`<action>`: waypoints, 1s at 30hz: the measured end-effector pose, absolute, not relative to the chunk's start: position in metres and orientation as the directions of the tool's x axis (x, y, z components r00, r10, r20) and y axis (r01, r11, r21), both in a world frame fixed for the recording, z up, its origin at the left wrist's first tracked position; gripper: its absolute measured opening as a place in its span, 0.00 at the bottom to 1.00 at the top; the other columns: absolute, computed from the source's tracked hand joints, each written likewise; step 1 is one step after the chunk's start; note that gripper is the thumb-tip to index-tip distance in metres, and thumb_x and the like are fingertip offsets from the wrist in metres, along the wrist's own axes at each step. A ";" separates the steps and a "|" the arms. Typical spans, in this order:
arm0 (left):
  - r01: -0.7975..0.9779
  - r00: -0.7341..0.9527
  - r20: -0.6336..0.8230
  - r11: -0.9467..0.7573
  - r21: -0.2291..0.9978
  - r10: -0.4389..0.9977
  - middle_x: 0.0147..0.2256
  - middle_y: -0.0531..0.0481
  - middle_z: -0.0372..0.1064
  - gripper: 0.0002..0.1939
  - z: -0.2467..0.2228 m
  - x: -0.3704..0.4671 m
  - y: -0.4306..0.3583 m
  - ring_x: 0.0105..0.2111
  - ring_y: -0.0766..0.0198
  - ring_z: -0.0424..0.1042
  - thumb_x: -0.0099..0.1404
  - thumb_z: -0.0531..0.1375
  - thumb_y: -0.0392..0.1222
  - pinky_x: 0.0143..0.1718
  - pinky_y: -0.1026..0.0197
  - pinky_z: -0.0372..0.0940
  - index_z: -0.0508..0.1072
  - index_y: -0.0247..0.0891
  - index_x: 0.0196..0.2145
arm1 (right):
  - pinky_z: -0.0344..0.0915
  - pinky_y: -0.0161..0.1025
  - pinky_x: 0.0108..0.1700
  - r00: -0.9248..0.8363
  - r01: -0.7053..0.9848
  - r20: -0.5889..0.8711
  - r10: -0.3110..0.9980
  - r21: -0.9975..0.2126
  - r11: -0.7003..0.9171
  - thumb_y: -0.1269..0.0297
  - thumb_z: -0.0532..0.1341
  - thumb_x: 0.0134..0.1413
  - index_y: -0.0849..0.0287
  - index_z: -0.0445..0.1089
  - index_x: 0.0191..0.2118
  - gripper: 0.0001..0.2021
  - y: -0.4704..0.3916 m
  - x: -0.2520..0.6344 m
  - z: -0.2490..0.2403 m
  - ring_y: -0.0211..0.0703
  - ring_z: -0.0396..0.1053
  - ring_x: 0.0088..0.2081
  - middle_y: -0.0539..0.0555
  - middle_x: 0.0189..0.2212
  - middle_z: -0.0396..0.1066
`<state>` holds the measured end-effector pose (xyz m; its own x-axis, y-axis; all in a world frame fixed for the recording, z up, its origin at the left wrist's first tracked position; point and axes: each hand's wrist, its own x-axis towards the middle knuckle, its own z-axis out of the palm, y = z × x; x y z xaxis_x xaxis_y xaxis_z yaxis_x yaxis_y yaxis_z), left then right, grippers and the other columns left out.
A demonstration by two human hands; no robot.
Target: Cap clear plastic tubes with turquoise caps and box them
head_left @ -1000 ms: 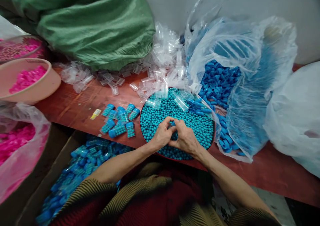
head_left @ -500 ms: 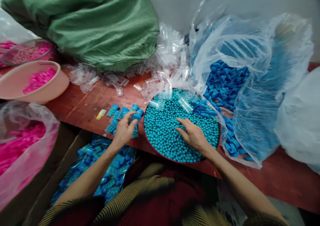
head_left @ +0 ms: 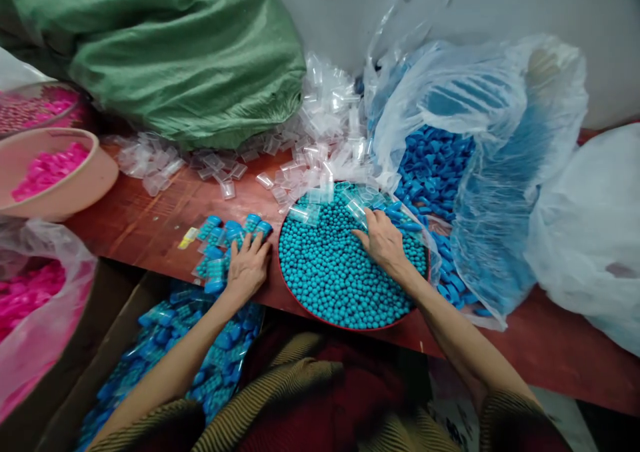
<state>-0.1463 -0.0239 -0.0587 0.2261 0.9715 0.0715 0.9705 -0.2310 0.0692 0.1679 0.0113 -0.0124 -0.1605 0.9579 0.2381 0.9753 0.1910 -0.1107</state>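
My left hand (head_left: 249,265) lies with its fingers spread on a cluster of small clear containers (head_left: 215,267) filled with blue beads and capped in blue. Over a round red-rimmed tray (head_left: 300,301) of turquoise beads (head_left: 340,272), my right hand (head_left: 384,240) reaches with thumb and fingers apart. Its fingertips are at the end of an empty clear container (head_left: 357,211) lying on the beads; whether they touch it I cannot tell. Blue pointed caps (head_left: 407,220) lie on the beads just beyond that hand.
Empty clear containers (head_left: 325,139) are heaped behind the tray, beside a green sack (head_left: 190,59). A plastic bag (head_left: 500,192) of blue caps stands right. Left are a pink basin (head_left: 95,179) and a bag of pink pieces (head_left: 30,299). Filled containers (head_left: 165,352) pile up below the table edge.
My left hand has lowered onto the capped containers and its fingers have spread. My right hand has moved from the middle of the beads toward the empty clear container. The view has shifted slightly right.
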 end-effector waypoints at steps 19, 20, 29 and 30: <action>0.691 0.705 0.014 -0.691 0.213 0.709 0.35 0.43 0.71 0.14 0.014 -0.016 -0.003 0.37 0.57 0.71 0.67 0.45 0.35 0.40 0.57 0.62 0.69 0.35 0.43 | 0.61 0.40 0.37 -0.632 0.733 0.281 0.722 -0.083 0.675 0.63 0.44 0.66 0.62 0.68 0.45 0.17 -0.033 0.167 0.021 0.44 0.67 0.35 0.59 0.34 0.72; 0.678 0.722 -0.035 -0.697 0.233 0.691 0.33 0.44 0.71 0.13 0.014 -0.019 -0.005 0.35 0.59 0.71 0.67 0.46 0.36 0.37 0.59 0.62 0.69 0.36 0.41 | 0.61 0.40 0.36 -0.660 0.706 0.269 0.701 -0.096 0.702 0.63 0.44 0.66 0.62 0.68 0.44 0.17 -0.035 0.168 0.020 0.43 0.67 0.33 0.58 0.33 0.72; 0.688 0.708 -0.106 -0.650 0.323 0.698 0.31 0.49 0.71 0.08 0.023 -0.043 -0.019 0.31 0.62 0.69 0.67 0.50 0.43 0.30 0.64 0.57 0.67 0.39 0.38 | 0.57 0.35 0.32 -0.644 0.649 0.240 0.726 -0.330 0.685 0.62 0.50 0.64 0.58 0.64 0.32 0.12 -0.044 0.162 0.022 0.39 0.62 0.29 0.51 0.26 0.66; 0.677 0.723 -0.127 -0.658 0.330 0.679 0.29 0.50 0.70 0.08 0.024 -0.044 -0.019 0.30 0.63 0.69 0.67 0.50 0.44 0.29 0.64 0.56 0.67 0.40 0.37 | 0.57 0.35 0.31 -0.656 0.639 0.238 0.716 -0.330 0.695 0.63 0.50 0.64 0.58 0.64 0.30 0.12 -0.045 0.161 0.022 0.38 0.61 0.27 0.51 0.25 0.65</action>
<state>-0.0443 -0.0193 0.0239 0.7228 0.6794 -0.1266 0.6765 -0.6582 0.3303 0.1615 -0.0446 0.0218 -0.6563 0.7159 0.2380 0.6388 0.6952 -0.3295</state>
